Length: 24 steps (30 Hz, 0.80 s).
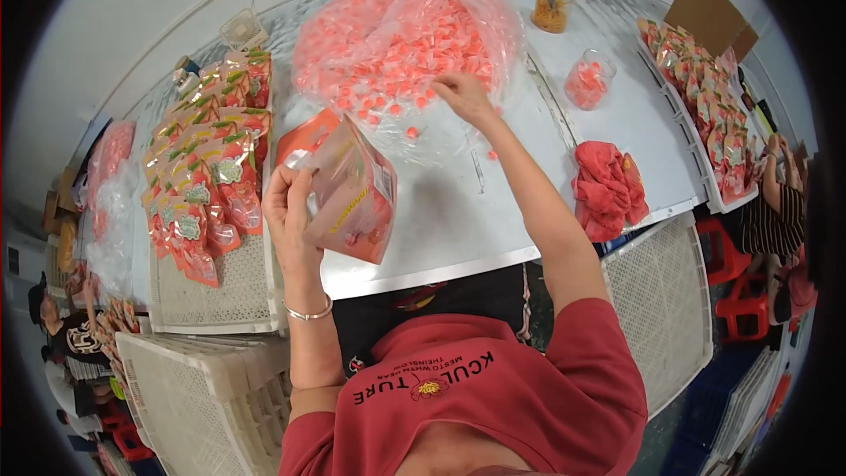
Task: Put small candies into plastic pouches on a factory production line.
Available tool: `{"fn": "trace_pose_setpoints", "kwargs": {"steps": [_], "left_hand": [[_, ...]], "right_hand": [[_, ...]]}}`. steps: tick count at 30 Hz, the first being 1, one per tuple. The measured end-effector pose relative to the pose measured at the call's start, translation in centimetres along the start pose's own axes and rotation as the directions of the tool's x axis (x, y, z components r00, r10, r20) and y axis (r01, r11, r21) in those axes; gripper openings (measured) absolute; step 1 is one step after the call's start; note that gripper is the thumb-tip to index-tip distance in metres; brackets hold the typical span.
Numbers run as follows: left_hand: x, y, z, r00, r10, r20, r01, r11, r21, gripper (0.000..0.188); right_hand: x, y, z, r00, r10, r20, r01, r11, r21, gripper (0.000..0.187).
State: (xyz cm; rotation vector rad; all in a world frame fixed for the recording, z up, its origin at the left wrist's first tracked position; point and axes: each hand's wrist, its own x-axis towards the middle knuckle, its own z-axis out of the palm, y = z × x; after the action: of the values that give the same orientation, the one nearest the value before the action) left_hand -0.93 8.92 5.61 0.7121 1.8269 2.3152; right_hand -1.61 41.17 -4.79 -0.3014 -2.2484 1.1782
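Note:
My left hand (289, 198) is closed on the edge of a pink printed pouch (357, 198), which hangs tilted over the near left of the table. Behind it lies another orange-pink packet (300, 134), partly hidden. My right hand (463, 95) reaches to the near edge of a large heap of small pink wrapped pieces (397, 44), spread on and under a clear plastic bag (489, 0). Its fingertips are drawn together; whether anything is between them is too small to make out. A few loose pieces (411, 132) lie in front of the heap.
Filled pouches (207, 159) stand in rows on a white plastic crate (211, 295) at the left. To the right are a jar of pink pieces (589, 79), a red cloth (604, 189), a container of yellow bits (551, 13) and another pouch-filled tray (705, 106). People sit farther off.

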Motion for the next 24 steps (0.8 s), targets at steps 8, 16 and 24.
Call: {"fn": "trace_pose_setpoints", "kwargs": {"steps": [8,16,24], "left_hand": [[-1.7,0.7,-2.1,0.998,-0.043,-0.040,0.045,0.998,0.047,0.022],[-1.3,-0.7,-3.5,0.997,-0.051,-0.050,0.054,0.997,0.058,0.021],[-2.0,-0.1,-3.3,0.997,-0.047,-0.064,0.049,0.998,0.030,0.023]], "right_hand": [[1.1,4.8,12.7,0.998,-0.053,0.026,0.058,0.787,-0.614,0.044],[-9.2,3.4,7.9,0.944,-0.301,0.135,0.320,0.738,-0.594,0.014],[-9.6,3.8,-2.8,0.996,0.084,0.029,-0.079,0.988,-0.129,0.017]]}}
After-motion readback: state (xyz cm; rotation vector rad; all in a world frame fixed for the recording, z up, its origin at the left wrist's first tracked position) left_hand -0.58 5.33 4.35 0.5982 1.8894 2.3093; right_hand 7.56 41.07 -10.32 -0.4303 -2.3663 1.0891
